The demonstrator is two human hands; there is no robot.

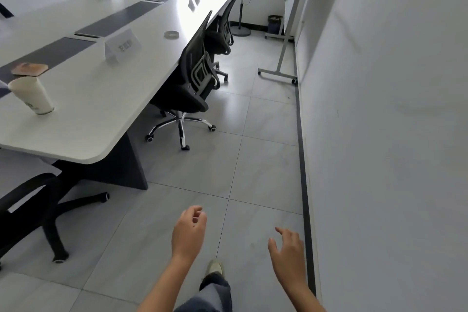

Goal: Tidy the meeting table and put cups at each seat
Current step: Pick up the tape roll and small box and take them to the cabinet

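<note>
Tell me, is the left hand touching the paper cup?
Apart. The head view shows the left hand empty above the floor, far from the paper cup.

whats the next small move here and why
Probably turn toward the table and reach the left hand for the paper cup. Both it and the right hand are empty over the floor, clear of the table, and the cup stands upright near the near corner, the closest task item.

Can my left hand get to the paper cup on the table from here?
Probably not yet. The left hand hangs empty over the floor, well off the table, and the cup stands back from its edge. Nothing blocks it; step closer.
</note>
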